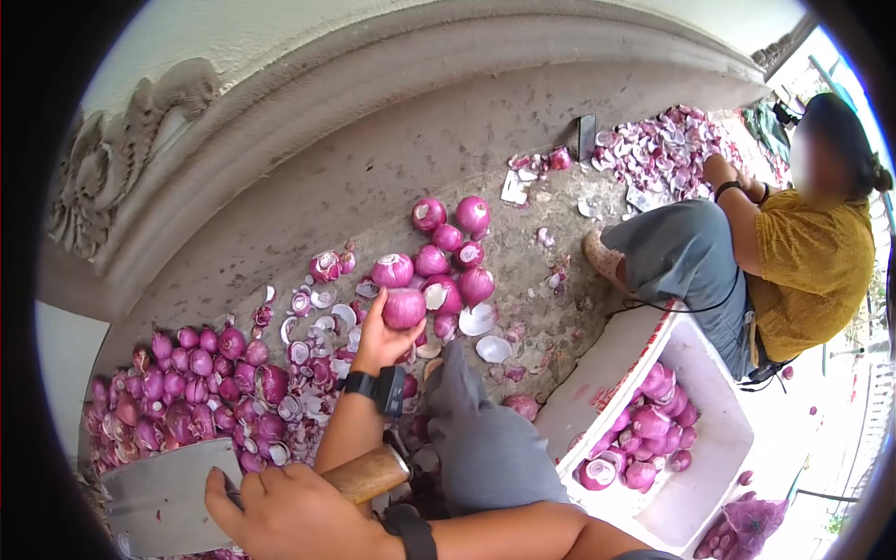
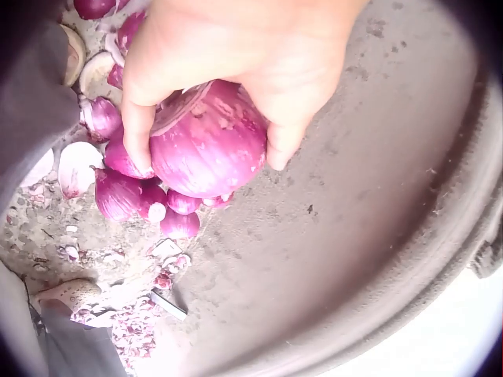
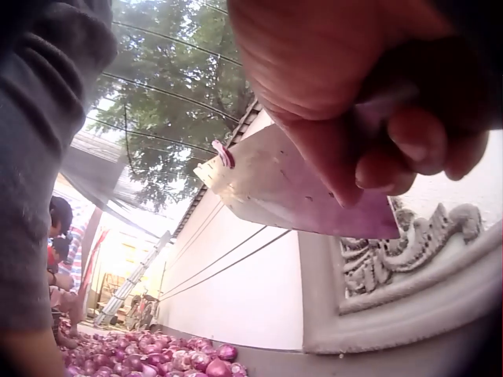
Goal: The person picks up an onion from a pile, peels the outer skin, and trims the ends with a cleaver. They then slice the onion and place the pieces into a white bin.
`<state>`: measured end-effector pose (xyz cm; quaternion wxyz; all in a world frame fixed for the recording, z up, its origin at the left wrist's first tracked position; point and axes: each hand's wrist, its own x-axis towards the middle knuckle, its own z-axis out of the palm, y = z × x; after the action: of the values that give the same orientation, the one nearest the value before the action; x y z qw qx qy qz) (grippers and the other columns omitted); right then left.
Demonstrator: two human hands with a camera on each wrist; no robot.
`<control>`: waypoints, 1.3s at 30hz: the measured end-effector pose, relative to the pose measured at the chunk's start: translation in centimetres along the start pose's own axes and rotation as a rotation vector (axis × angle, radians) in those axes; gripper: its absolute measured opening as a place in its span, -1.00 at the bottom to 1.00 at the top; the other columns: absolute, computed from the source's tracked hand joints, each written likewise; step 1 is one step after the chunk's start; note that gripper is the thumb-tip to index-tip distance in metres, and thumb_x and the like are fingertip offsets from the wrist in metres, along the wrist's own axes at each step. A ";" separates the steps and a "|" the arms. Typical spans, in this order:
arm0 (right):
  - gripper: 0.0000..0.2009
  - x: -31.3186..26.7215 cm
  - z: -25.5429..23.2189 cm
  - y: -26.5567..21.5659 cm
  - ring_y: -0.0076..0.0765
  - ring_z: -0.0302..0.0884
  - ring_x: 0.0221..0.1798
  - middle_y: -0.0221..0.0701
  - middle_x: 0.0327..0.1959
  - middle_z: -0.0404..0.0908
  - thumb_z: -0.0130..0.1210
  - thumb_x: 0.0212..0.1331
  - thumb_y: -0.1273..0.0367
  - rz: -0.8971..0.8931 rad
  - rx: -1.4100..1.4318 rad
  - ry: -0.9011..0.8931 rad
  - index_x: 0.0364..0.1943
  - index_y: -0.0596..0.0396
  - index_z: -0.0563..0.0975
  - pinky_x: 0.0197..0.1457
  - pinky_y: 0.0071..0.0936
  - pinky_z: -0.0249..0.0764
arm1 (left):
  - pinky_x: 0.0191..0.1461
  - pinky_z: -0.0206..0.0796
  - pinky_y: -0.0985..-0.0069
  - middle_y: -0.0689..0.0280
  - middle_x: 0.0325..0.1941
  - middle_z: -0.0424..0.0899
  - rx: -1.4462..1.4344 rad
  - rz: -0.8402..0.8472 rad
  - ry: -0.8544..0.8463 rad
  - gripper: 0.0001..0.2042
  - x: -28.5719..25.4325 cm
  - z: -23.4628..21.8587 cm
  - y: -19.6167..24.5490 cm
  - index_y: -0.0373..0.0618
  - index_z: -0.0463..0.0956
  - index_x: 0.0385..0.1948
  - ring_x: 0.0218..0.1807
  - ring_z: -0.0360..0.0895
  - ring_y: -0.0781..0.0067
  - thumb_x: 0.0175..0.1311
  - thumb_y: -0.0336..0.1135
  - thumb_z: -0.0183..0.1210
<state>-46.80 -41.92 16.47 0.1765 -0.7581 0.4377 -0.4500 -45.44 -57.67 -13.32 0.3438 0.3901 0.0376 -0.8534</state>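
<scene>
In the head view my left hand grips a large red onion above the floor. The left wrist view shows the thumb and fingers of the left hand spread around the onion. My right hand holds a cleaver by its wooden handle, and its broad blade points left. A scrap of onion skin clings to the blade's edge in the right wrist view. Just beyond the left hand lies a cluster of red onions, some with pale cut ends.
A heap of onions lies at left, beside scattered peelings. The white foam box on the right contains onions. Another person sits at right near a peelings pile. A moulded wall curves along the back.
</scene>
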 end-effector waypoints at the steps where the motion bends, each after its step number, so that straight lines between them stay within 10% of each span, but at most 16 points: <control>1: -0.83 0.2 -0.4 0.3 -0.36 0.35 -0.66 -0.33 -0.72 0.36 0.03 0.04 0.37 0.048 0.027 0.043 -0.35 0.20 0.45 -0.56 -0.41 0.24 | 0.26 0.25 0.11 0.22 0.13 0.45 -0.007 0.008 -0.006 -0.51 1.0 0.5 0.2 0.00 0.32 0.10 0.18 0.38 0.22 0.19 -0.01 0.19; 12: -0.76 0.6 0.2 1.1 -0.43 0.38 -0.67 -0.42 -0.71 0.40 0.03 -0.06 0.32 0.057 -0.076 -0.015 -0.35 0.19 0.48 -0.60 -0.45 0.26 | 0.30 0.20 0.06 0.05 0.17 0.31 -0.032 0.196 0.050 -0.54 4.3 4.5 2.3 -0.08 0.25 0.10 0.23 0.29 0.07 0.23 -0.12 0.13; 15: -0.76 0.5 0.8 1.0 -0.43 0.39 -0.67 -0.42 -0.71 0.40 0.03 -0.07 0.32 0.036 -0.083 -0.042 -0.34 0.19 0.48 -0.60 -0.45 0.26 | 0.27 0.18 0.02 0.04 0.22 0.33 0.069 0.108 -0.172 -0.56 1.9 2.5 2.2 0.06 0.26 0.13 0.26 0.29 0.03 0.27 -0.03 0.06; 20: -0.69 -1.1 3.3 -0.2 -0.46 0.40 -0.55 -0.49 -0.62 0.41 0.01 -0.05 0.34 0.040 -0.097 -0.105 -0.19 0.20 0.47 -0.47 -0.52 0.24 | 0.27 0.08 0.03 0.15 0.28 0.30 0.051 0.031 -0.170 -0.52 -5.3 -8.0 1.5 0.34 0.13 0.22 0.30 0.24 0.14 0.28 0.00 0.05; 29: -0.68 -3.9 8.0 -4.8 -0.46 0.43 -0.56 -0.51 -0.62 0.44 0.04 -0.09 0.33 -0.157 0.029 -0.263 -0.19 0.17 0.48 -0.46 -0.53 0.28 | 0.34 0.06 0.12 0.18 0.11 0.52 -0.262 0.335 0.145 -0.73 -25.7 -30.7 -1.5 0.14 0.53 -0.14 0.28 0.32 0.20 0.25 0.00 0.05; 32: -0.72 -5.0 10.3 -6.9 -0.33 0.50 -0.55 -0.43 -0.68 0.37 0.06 -0.18 0.36 -0.178 0.129 -0.289 -0.28 0.07 0.50 -0.47 -0.38 0.42 | 0.25 0.22 0.18 0.16 0.02 0.57 -0.391 0.673 0.215 -0.74 -32.6 -26.3 -4.6 0.03 0.54 -0.23 0.22 0.39 0.21 0.20 -0.05 0.12; 39: -0.76 -9.7 15.4 -10.4 -0.08 0.50 -0.55 -0.29 -0.62 0.48 0.19 -0.17 0.37 -0.202 0.455 -0.640 -0.34 0.05 0.47 -0.47 -0.21 0.40 | 0.10 0.34 0.23 0.15 0.00 0.55 -0.369 0.904 0.402 -0.75 -37.5 -34.2 -7.3 -0.02 0.49 -0.20 0.08 0.47 0.19 0.22 -0.11 0.11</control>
<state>-30.68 -30.10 10.03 0.4221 -0.8407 0.1731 -0.2918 -10.84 -19.88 -12.58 0.7263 0.4564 0.0805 -0.5076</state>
